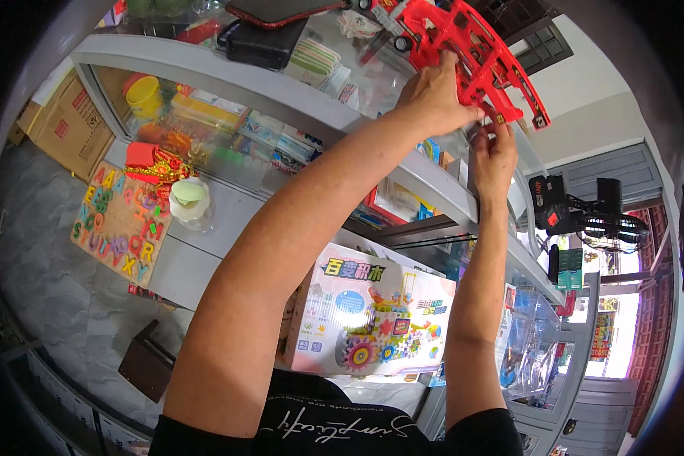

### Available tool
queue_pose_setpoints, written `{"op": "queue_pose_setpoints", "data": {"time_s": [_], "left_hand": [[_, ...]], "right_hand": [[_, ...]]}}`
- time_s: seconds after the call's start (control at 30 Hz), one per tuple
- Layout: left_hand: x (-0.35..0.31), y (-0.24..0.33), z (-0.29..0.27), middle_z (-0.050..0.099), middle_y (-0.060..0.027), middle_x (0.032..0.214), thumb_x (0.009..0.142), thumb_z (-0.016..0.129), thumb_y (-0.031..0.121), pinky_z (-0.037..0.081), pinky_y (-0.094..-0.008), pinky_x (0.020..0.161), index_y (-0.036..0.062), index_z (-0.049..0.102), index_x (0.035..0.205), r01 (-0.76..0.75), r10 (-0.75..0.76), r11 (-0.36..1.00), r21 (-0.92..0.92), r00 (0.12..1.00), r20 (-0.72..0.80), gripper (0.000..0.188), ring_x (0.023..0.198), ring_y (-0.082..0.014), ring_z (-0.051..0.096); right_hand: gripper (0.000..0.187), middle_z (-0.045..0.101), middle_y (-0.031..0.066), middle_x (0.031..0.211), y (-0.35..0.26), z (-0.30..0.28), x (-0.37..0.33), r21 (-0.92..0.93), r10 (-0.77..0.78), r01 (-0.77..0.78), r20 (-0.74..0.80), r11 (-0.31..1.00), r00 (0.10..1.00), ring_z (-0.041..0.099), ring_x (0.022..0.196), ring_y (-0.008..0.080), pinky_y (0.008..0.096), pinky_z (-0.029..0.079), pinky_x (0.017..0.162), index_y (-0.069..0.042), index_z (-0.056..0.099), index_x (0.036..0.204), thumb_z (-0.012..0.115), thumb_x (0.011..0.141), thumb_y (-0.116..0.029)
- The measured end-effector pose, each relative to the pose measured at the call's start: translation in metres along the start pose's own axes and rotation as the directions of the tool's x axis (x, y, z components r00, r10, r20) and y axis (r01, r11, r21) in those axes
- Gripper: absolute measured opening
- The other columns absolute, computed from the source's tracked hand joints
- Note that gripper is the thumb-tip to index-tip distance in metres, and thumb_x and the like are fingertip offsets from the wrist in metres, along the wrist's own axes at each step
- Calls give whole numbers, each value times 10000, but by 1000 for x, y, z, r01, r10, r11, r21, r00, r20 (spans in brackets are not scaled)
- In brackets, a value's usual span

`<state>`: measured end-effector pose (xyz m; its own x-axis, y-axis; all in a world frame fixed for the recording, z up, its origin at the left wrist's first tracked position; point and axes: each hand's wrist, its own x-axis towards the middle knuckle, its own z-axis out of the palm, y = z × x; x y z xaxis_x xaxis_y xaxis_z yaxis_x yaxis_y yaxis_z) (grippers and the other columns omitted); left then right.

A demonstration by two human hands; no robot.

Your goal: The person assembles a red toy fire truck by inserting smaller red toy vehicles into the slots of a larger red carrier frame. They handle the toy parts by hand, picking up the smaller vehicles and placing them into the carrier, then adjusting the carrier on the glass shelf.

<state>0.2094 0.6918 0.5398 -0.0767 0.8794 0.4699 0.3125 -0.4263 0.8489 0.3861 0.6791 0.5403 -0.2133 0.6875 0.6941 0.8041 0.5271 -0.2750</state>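
Note:
Above the glass counter, at the top of the view, is a red plastic toy truck [520, 68] with an open frame and a grey wheeled part [391, 26] at its left end. My left hand [435, 95] is closed on the near side of the toy truck, its fingers partly hidden by the red frame. Just to the right, my right hand [495, 163] is raised with its fingertips pinched at the toy's lower edge. Both arms stretch forward over a white building-block toy box [372, 311] in front of my body.
A black case [258, 44] and a stack of cards [315, 62] lie on the counter. Packaged goods fill the glass case [228, 125]. A wooden letter board [102, 228] and a white dish [190, 201] sit at left, near a cardboard box [68, 125]. A black fan [612, 228] stands at right.

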Motion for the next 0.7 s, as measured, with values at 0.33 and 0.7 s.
{"op": "queue_pose_setpoints", "data": {"time_s": [0.33, 0.7], "left_hand": [[-13, 1, 4, 657, -252, 1106, 734, 791, 244, 504, -465, 913, 0, 405, 1344, -182, 194, 981, -69, 942, 274, 762, 1045, -412, 635], [-28, 9, 2, 637, -259, 1078, 758, 781, 204, 472, -486, 906, -37, 424, 1248, -287, 239, 953, 98, 909, 342, 652, 1056, -413, 610]], "right_hand": [[173, 669, 109, 880, 27, -17, -9, -17, 290, -297, -167, 955, 942, 609, 690, 125, 288, 468, 628, -43, 659, 1065, 624, 905, -98], [120, 641, 0, 810, 21, -17, -10, 382, 402, -401, 81, 833, 912, 533, 651, 55, 224, 397, 564, -34, 654, 1036, 593, 937, -64]]}}
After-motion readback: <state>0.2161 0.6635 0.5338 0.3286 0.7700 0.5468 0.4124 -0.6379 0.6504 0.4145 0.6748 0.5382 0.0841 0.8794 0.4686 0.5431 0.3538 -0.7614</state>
